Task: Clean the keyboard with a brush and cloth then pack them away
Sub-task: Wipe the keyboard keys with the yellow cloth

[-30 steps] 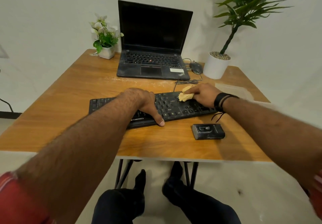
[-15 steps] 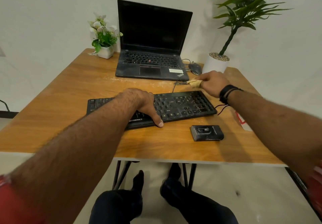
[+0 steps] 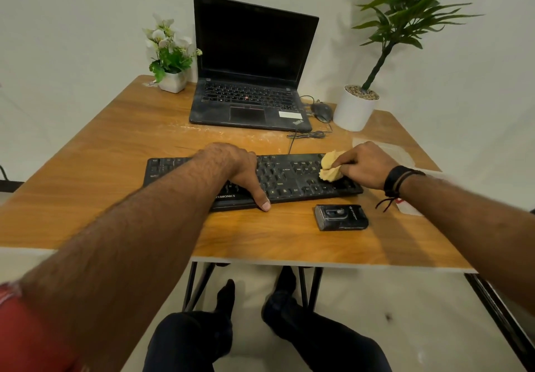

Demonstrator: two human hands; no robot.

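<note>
Right grip [image 3: 365, 165]: pinches crumpled yellow cloth [image 3: 330, 169] on right key block.
Left grip [image 3: 241, 172]: flat, steadying black plastic keyboard [image 3: 292, 176].
Axis: keyboard runs left-right; unwiped keys lie leftward.

One keyboard [image 3: 292, 174], one cloth [image 3: 328, 168], one laptop [image 3: 252, 67], one mouse [image 3: 320, 111], two potted plants [image 3: 170, 53] [image 3: 357, 105], one black case [image 3: 341, 217].

Left hand [image 3: 236, 166] hides the keyboard's [image 3: 292, 177] middle keys.

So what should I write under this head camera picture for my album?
Right hand wipes the black keyboard with a yellow cloth while the left hand steadies it.
</note>
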